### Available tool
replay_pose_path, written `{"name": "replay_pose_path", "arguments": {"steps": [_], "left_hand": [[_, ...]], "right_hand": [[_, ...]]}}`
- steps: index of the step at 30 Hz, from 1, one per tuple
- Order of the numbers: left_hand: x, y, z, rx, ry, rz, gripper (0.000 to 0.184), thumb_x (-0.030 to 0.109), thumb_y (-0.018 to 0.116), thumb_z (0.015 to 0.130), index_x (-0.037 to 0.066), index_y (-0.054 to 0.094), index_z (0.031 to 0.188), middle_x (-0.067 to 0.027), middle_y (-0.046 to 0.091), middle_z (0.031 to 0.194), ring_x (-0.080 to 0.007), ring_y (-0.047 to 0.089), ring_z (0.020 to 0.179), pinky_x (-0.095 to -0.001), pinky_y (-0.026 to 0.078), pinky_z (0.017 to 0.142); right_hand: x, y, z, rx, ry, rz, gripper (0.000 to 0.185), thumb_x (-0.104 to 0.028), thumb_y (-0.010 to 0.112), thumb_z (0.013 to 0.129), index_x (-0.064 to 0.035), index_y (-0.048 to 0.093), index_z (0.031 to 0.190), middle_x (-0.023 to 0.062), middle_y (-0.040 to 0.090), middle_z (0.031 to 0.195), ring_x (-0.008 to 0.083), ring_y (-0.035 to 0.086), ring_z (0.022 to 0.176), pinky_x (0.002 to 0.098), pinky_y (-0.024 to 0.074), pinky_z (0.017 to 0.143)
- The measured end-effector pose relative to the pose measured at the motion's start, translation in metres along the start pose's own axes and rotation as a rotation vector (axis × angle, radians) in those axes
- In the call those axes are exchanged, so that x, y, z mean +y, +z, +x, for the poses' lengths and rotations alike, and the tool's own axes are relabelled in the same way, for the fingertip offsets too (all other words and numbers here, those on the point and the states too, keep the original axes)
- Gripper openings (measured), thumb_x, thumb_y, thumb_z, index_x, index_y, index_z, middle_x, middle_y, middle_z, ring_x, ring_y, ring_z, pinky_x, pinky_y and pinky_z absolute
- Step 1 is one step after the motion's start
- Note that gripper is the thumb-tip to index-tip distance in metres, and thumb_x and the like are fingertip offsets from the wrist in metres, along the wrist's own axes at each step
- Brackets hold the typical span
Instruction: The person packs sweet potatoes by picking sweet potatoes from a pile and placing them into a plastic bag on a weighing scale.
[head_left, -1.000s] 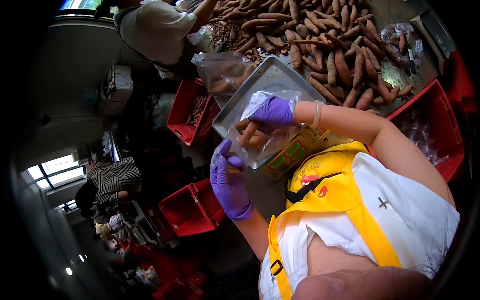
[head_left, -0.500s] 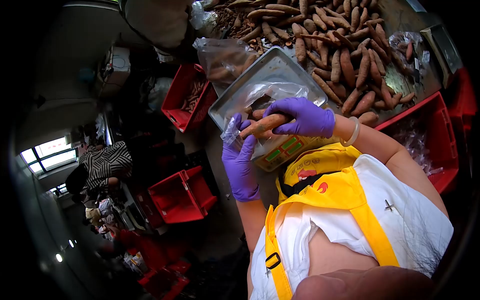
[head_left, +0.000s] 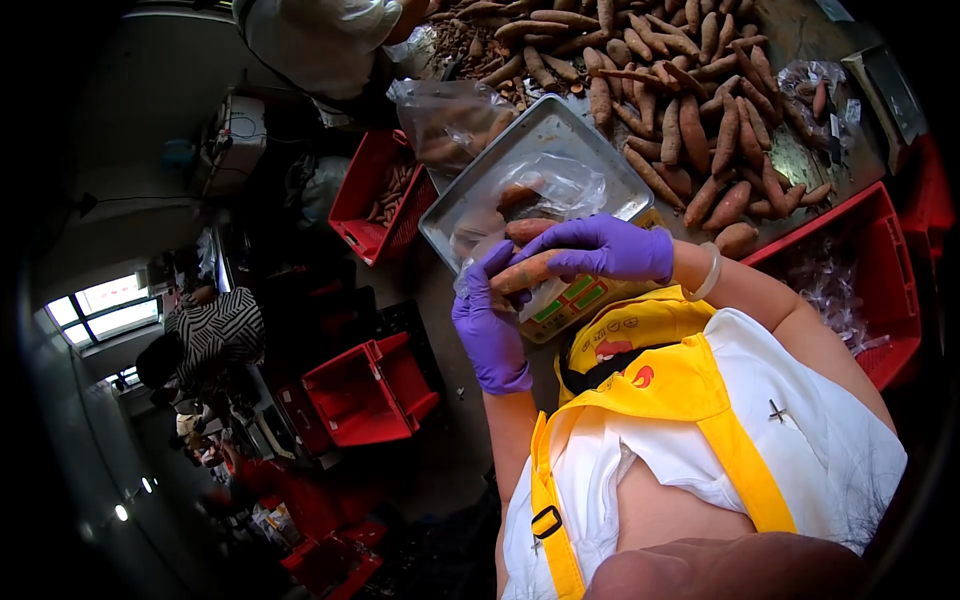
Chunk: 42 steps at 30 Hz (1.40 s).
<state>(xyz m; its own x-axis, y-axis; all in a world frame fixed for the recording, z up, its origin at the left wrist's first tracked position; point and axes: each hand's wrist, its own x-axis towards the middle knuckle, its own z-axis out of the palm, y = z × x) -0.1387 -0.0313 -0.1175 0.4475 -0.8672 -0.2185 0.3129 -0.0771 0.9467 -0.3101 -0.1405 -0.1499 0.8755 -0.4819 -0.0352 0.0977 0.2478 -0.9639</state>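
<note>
A sweet potato (head_left: 530, 270) is in my right hand (head_left: 620, 248), whose gloved fingers wrap over its upper side. My left hand (head_left: 492, 325), in a matching purple glove, is closed at the edge of a clear plastic bag (head_left: 575, 185), by the sweet potato's left end. Part of the bag's rim is hidden behind my fingers. More sweet potatoes (head_left: 525, 230) show inside the bag, which lies on the metal tray (head_left: 437, 215) of a scale. The scale's green display (head_left: 568, 303) shows below my hands; its digits are too small to read.
A large heap of sweet potatoes (head_left: 690, 130) covers the table beyond the tray. Red crates stand at left (head_left: 350, 215), lower left (head_left: 365, 395) and right (head_left: 890, 270). Another filled bag (head_left: 455, 120) lies beside the tray. Other people (head_left: 215, 330) are in the background.
The sweet potato has shifted slightly down and my right hand now covers more of it. My left hand has moved a little right and down, its fingers curling closer to the sweet potato's end.
</note>
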Motion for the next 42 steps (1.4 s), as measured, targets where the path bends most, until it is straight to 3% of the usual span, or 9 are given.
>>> {"name": "replay_pose_path", "arguments": {"steps": [2, 6, 9, 12, 15, 21, 33, 36, 42], "left_hand": [[0.0, 0.001, 0.001, -0.011, -0.019, -0.039, 0.041, 0.033, 0.045, 0.102, 0.001, 0.065, 0.116, -0.0077, 0.07, 0.1, -0.0117, 0.06, 0.079, -0.0237, 0.043, 0.066], [0.003, 0.007, -0.001, 0.001, -0.033, -0.052, 0.037, 0.032, 0.046, 0.099, 0.005, 0.066, 0.114, -0.0044, 0.068, 0.096, -0.0093, 0.054, 0.074, -0.0223, 0.039, 0.066], [0.003, 0.009, -0.001, -0.001, -0.029, -0.059, 0.036, 0.031, 0.046, 0.099, 0.005, 0.066, 0.114, -0.0046, 0.068, 0.098, -0.0097, 0.055, 0.077, -0.0224, 0.039, 0.068], [0.003, 0.011, -0.001, -0.003, -0.015, -0.057, 0.036, 0.031, 0.046, 0.1, 0.006, 0.066, 0.116, -0.0047, 0.067, 0.101, -0.0097, 0.056, 0.079, -0.0228, 0.04, 0.069], [-0.005, 0.003, 0.002, 0.054, 0.078, 0.062, 0.037, 0.031, 0.045, 0.102, 0.005, 0.064, 0.12, -0.004, 0.067, 0.106, -0.0092, 0.056, 0.08, -0.0221, 0.041, 0.071], [0.019, 0.001, -0.001, 0.118, 0.247, 0.235, 0.04, 0.031, 0.045, 0.103, 0.002, 0.061, 0.125, -0.007, 0.066, 0.112, -0.0086, 0.053, 0.079, -0.0228, 0.042, 0.073], [0.024, 0.003, -0.005, 0.178, 0.313, 0.283, 0.033, 0.025, 0.052, 0.101, 0.0, 0.064, 0.12, -0.0091, 0.068, 0.108, -0.0138, 0.061, 0.094, -0.0297, 0.049, 0.087], [0.028, 0.007, -0.001, 0.159, 0.324, 0.216, 0.033, 0.024, 0.051, 0.102, 0.001, 0.063, 0.122, -0.0091, 0.067, 0.108, -0.0138, 0.061, 0.094, -0.0299, 0.049, 0.088], [0.033, 0.009, 0.002, 0.038, 0.268, 0.073, 0.036, 0.02, 0.051, 0.101, -0.002, 0.058, 0.128, -0.0069, 0.067, 0.1, -0.0118, 0.06, 0.091, -0.028, 0.045, 0.091]], "right_hand": [[0.008, -0.006, 0.001, -0.062, 0.001, 0.057, 0.038, -0.028, 0.055, 0.1, -0.0047, 0.059, 0.129, 0.0112, 0.05, 0.141, 0.0153, 0.06, 0.105, 0.0291, 0.0498, 0.09], [0.016, -0.007, 0.001, -0.065, 0.026, 0.101, 0.037, -0.027, 0.052, 0.101, -0.0026, 0.059, 0.128, 0.0108, 0.046, 0.145, 0.0152, 0.06, 0.103, 0.0291, 0.05, 0.089], [0.013, -0.007, -0.002, -0.043, 0.027, 0.109, 0.037, -0.027, 0.051, 0.102, -0.0016, 0.059, 0.127, 0.0112, 0.048, 0.143, 0.0152, 0.06, 0.103, 0.0292, 0.0496, 0.09], [0.014, -0.008, -0.003, -0.028, 0.106, 0.126, 0.036, -0.027, 0.052, 0.102, -0.0037, 0.059, 0.128, 0.0072, 0.063, 0.112, 0.0153, 0.059, 0.1, 0.0297, 0.0485, 0.091], [0.017, -0.007, 0.001, -0.036, 0.066, 0.115, 0.038, -0.029, 0.053, 0.1, -0.0022, 0.06, 0.127, 0.0125, 0.049, 0.143, 0.0198, 0.058, 0.114, 0.0311, 0.0458, 0.097], [0.04, -0.021, 0.032, 0.367, -0.331, -1.16, 0.043, -0.015, 0.063, 0.082, -0.0073, 0.055, 0.124, 0.02, 0.061, 0.115, 0.0382, 0.061, 0.102, 0.0437, 0.0493, 0.09], [0.041, -0.049, -0.006, 0.553, -0.071, -1.302, 0.04, -0.008, 0.062, 0.084, -0.0081, 0.06, 0.124, 0.0176, 0.067, 0.1, 0.0352, 0.064, 0.088, 0.04, 0.0525, 0.078], [0.031, -0.053, -0.007, 0.627, -0.293, -1.304, 0.038, -0.009, 0.061, 0.085, -0.0079, 0.061, 0.123, 0.0168, 0.067, 0.097, 0.0342, 0.064, 0.084, 0.0397, 0.0525, 0.074], [0.037, -0.03, 0.018, 0.415, -0.278, -1.213, 0.034, -0.011, 0.061, 0.085, -0.0075, 0.062, 0.119, 0.0152, 0.066, 0.091, 0.0347, 0.064, 0.083, 0.0409, 0.0519, 0.074]]}}
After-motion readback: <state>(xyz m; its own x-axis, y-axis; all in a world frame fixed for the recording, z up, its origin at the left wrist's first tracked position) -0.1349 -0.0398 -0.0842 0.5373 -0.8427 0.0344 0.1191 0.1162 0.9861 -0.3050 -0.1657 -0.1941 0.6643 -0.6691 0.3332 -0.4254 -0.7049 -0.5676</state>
